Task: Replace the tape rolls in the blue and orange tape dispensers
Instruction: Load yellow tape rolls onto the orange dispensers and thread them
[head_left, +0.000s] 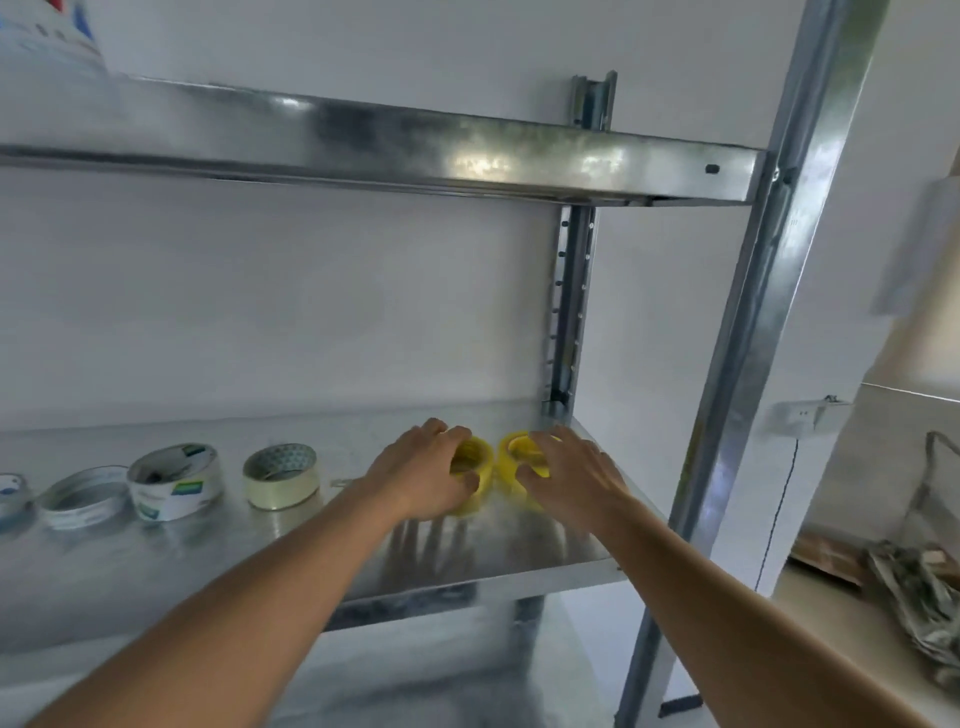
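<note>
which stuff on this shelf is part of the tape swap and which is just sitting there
In use:
- left yellow tape roll, gripped by the left hand
- right yellow tape roll, under the right hand

Lying about:
- clear tape roll
- white printed roll
- flat white roll
- metal shelf

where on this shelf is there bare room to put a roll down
Bare metal along the shelf's front edge, and between the clear roll and the left hand. Crowded at the far left rolls and around both yellow rolls.
</note>
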